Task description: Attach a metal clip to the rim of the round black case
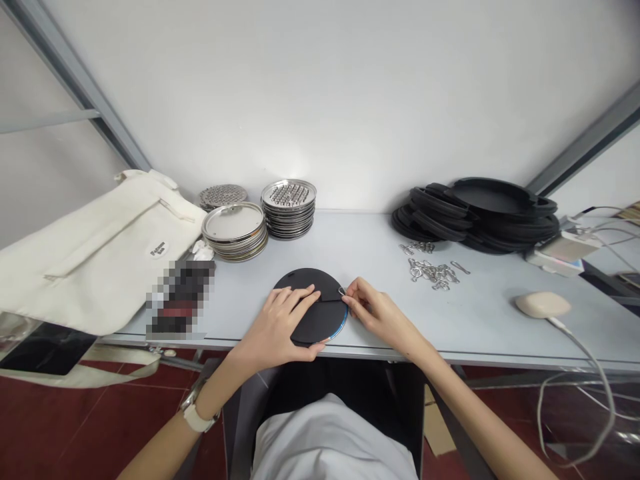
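A round black disc [320, 297] with a shiny metal edge lies near the table's front edge. My left hand [280, 327] rests flat on its left half, fingers stretched across it and thumb curled under the rim. My right hand [375, 310] pinches a small metal clip [342, 291] at the disc's right rim. A loose heap of similar metal clips [433, 269] lies further back to the right.
Stacks of metal lids [235, 230] and perforated metal discs [289, 207] stand at the back left. A pile of black rings [475, 213] sits back right. A cream bag [95, 253] lies left, a beige mouse [543, 305] with cable right. The grey table [490, 320] ends at a white wall.
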